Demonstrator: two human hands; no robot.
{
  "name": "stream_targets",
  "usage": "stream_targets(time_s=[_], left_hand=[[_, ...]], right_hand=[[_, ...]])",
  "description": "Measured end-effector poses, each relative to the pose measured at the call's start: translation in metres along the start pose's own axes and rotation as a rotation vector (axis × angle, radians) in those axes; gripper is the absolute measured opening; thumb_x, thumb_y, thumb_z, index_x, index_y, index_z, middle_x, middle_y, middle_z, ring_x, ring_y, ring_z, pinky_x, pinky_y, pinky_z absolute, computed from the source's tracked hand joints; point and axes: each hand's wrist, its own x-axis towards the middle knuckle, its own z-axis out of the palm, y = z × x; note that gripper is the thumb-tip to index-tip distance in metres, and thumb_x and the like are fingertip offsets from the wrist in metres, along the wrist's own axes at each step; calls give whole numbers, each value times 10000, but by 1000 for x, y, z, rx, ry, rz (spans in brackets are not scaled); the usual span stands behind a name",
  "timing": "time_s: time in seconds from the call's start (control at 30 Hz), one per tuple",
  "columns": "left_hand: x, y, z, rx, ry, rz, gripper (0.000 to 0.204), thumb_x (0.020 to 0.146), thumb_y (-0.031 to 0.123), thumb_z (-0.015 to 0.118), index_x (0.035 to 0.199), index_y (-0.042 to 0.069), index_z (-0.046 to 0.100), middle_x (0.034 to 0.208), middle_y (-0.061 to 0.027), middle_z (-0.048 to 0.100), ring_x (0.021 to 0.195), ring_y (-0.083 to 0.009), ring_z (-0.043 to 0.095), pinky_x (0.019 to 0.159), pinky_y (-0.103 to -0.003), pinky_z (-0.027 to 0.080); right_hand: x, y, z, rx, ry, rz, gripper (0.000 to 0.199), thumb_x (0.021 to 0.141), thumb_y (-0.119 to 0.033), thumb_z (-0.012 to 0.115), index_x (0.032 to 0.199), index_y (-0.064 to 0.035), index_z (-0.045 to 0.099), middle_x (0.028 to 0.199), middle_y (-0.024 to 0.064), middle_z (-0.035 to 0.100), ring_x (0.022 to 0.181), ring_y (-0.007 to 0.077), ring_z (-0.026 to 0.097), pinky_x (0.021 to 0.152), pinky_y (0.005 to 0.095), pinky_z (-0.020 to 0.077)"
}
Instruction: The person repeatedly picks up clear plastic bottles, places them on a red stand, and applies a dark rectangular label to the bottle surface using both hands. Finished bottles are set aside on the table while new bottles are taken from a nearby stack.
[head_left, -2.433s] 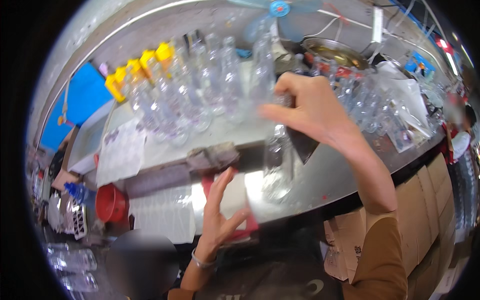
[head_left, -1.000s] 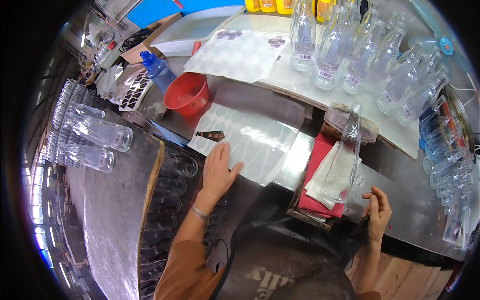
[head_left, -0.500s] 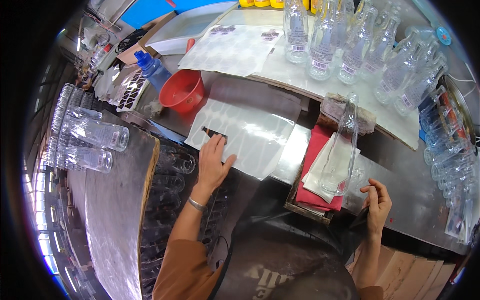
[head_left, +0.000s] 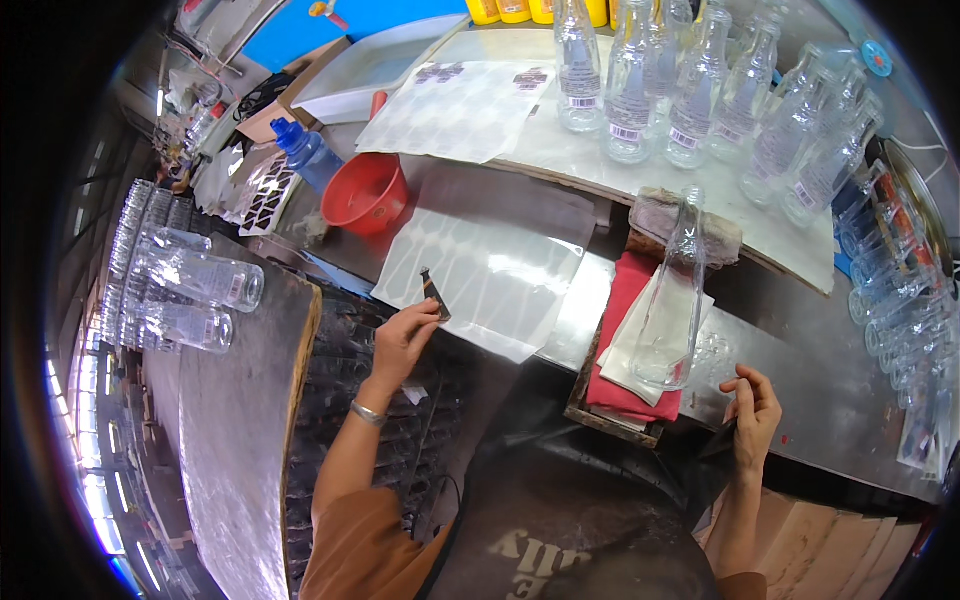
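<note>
Pinched by its lower end, a small black bottle-shaped decal is in the fingers of my left hand. It is over the near left edge of a wet, translucent sheet with pale bottle-shaped outlines. My right hand is half curled at the bench's near edge, around a dark flat piece whose kind I cannot make out. Left of that hand, a clear glass bottle lies on white cloth and red cloth in a wooden frame, its neck on a folded grey rag.
Upright glass bottles crowd the far right shelf, beside a printed sheet. A red pot and a blue squeeze bottle stand far left. More bottles lie stacked on the left table; others line the right edge.
My left hand has gone from resting fingers on the decal to pinching it. It has pulled back towards me, turning the decal more upright. My right hand stays nearly still.
</note>
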Motion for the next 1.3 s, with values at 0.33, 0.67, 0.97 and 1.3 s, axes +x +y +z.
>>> stream_targets(time_s=[0.33,0.67,0.97,1.3], left_hand=[[22,37,9,-135,53,-240,285,923,77,696,1189,-12,647,1258,-141,688,1194,-270,641,1041,-333,461],[0,4,-3,244,-11,75,178,927,32,666,1093,6,723,1173,-123,730,1109,-273,689,953,-374,525],[93,-16,35,-424,328,-423,340,1026,213,609,1255,-33,660,1103,-72,726,1016,-164,693,915,-293,543],[104,60,115,201,-211,419,174,911,90,691,1066,34,747,1178,-171,717,1129,-349,670,938,-396,552]], right_hand=[[-3,-5,-14,52,72,49,244,1033,-127,565,1202,34,636,893,73,695,566,31,475,524,176,384],[5,4,-6,86,27,73,240,1031,-136,576,1188,35,640,884,80,694,553,34,480,514,175,387],[3,5,-12,129,26,95,233,1024,-131,586,1177,33,650,882,87,698,547,38,481,511,175,387],[-7,-4,-9,122,36,123,213,1009,-94,582,1163,25,667,879,87,709,577,40,499,546,181,403]])
